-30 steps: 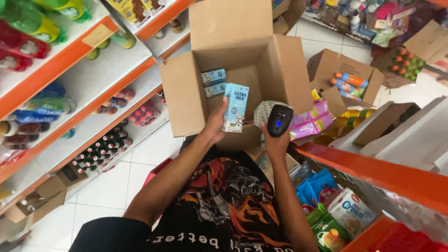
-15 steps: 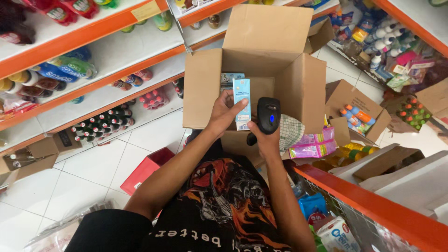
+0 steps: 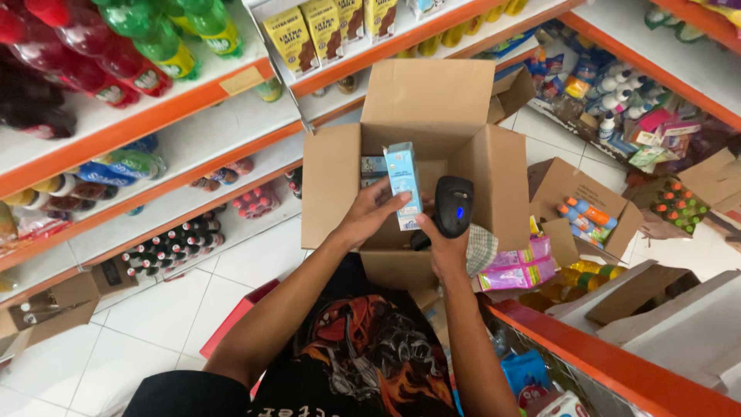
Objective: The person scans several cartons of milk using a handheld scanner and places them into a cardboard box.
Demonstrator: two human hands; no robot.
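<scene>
Milk carton (image 3: 404, 184), small and light blue, sits upright in my left hand (image 3: 369, 217), whose fingers (image 3: 390, 202) pinch its lower edge just above the open cardboard box (image 3: 332, 185). My right hand (image 3: 445, 249) is wrapped tight around a black handheld scanner (image 3: 453, 205), its head almost touching the carton's right side. More blue cartons (image 3: 373, 166) lie inside the box. Right of my wrist I see a checked cloth (image 3: 482, 249) and pink packets (image 3: 522, 268). Further out, a smaller open box (image 3: 584, 202) holds bottles, and orange-edged shelves (image 3: 147, 116) carry drinks on the left.
</scene>
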